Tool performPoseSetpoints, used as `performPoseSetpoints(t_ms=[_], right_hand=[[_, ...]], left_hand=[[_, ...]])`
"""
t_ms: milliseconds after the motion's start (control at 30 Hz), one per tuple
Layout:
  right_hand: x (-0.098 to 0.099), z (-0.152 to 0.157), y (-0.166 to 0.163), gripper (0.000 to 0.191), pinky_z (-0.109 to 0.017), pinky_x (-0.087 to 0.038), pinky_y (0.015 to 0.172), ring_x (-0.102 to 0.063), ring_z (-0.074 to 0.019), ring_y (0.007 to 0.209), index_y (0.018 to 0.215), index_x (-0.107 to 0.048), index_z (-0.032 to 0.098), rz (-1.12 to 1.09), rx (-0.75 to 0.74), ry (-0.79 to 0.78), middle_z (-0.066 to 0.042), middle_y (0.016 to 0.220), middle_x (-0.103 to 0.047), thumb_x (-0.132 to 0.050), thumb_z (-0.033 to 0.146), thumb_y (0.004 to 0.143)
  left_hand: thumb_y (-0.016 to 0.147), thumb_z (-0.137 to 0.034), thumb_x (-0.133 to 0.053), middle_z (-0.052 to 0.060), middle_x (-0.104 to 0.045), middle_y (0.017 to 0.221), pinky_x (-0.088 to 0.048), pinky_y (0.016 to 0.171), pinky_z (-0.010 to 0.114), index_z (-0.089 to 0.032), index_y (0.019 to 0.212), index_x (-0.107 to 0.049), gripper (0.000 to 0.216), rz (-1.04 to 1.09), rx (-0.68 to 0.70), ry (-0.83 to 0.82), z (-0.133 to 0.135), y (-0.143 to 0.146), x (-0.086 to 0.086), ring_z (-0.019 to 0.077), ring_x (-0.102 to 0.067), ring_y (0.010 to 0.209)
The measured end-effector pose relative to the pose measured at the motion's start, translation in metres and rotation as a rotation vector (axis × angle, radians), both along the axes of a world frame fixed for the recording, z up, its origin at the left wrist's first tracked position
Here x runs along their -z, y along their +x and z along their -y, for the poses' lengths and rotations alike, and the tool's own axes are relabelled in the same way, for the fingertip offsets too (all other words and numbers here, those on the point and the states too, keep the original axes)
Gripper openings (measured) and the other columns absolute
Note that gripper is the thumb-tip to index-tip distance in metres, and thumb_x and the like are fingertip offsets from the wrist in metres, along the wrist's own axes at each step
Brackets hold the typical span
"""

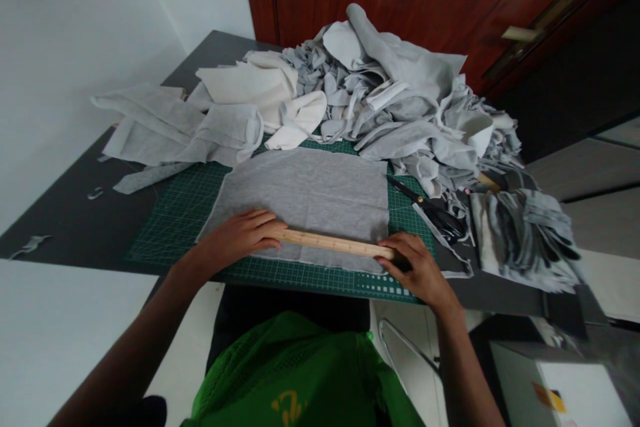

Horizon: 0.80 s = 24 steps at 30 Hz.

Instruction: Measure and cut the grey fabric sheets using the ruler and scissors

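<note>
Presently, left hand (245, 235) and right hand (413, 263): clamped on ruler (330, 241) ends.
Grey cloth (310, 190): we advise smoothing it, pressing evenly.

Green mesh-textured top (310, 373) (yellow marking (289, 405)); bare forearms (163, 313)

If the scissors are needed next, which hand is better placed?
Likely the right hand: the scissors lie just beyond it, while the left hand is at the wooden ruler's opposite end. Both hands hold the wooden ruler, so either must let go first.
</note>
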State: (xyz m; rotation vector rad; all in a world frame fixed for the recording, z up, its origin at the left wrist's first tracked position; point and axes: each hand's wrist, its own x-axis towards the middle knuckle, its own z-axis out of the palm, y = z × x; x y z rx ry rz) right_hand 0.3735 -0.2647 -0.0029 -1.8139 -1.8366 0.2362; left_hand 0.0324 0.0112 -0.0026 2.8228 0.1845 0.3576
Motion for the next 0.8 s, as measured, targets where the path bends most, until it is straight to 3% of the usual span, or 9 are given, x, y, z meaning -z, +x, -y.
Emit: performPoseSetpoints(t_ms=[300,433,600,800], right_hand=[[0.004,0.017,0.001,0.034,-0.052,-0.057,0.097,-0.066,-0.0330,0.114,0.133,-0.067,0.030,0.045,0.053,0.030,-0.012,0.121,-0.065,-0.069,0.033,0.099],[0.003,0.021,0.002,0.039,-0.053,-0.057,0.099,-0.065,-0.0337,0.118,0.137,-0.066,0.031,0.036,0.074,0.045,-0.012,0.126,-0.065,-0.069,0.033,0.098],[0.001,0.026,0.007,0.030,-0.052,-0.055,0.092,-0.066,-0.0329,0.107,0.127,-0.071,0.031,0.068,0.091,0.054,-0.010,0.116,-0.067,-0.069,0.032,0.098],[0.003,0.026,0.013,0.024,-0.048,-0.055,0.088,-0.066,-0.0301,0.100,0.119,-0.072,0.028,0.042,0.080,0.081,-0.009,0.107,-0.069,-0.071,0.029,0.096]], left_hand=[[0.113,-0.033,-0.041,0.008,-0.072,0.114,-0.053,0.100,0.038,-0.023,0.142,-0.066,0.039,0.057,-0.040,0.139,0.016,-0.001,-0.007,0.0235,-0.064,0.107],[0.111,-0.034,-0.047,0.008,-0.072,0.117,-0.053,0.103,0.040,-0.026,0.145,-0.064,0.039,0.059,-0.061,0.099,0.018,-0.003,-0.004,0.0246,-0.064,0.110],[0.109,-0.040,-0.052,0.007,-0.071,0.121,-0.053,0.105,0.042,-0.028,0.144,-0.065,0.039,0.063,-0.049,0.044,0.011,-0.012,0.001,0.0249,-0.064,0.114],[0.112,-0.038,-0.046,0.008,-0.072,0.117,-0.055,0.104,0.040,-0.023,0.136,-0.069,0.036,0.074,-0.016,0.104,0.010,-0.012,-0.001,0.0236,-0.065,0.112]])
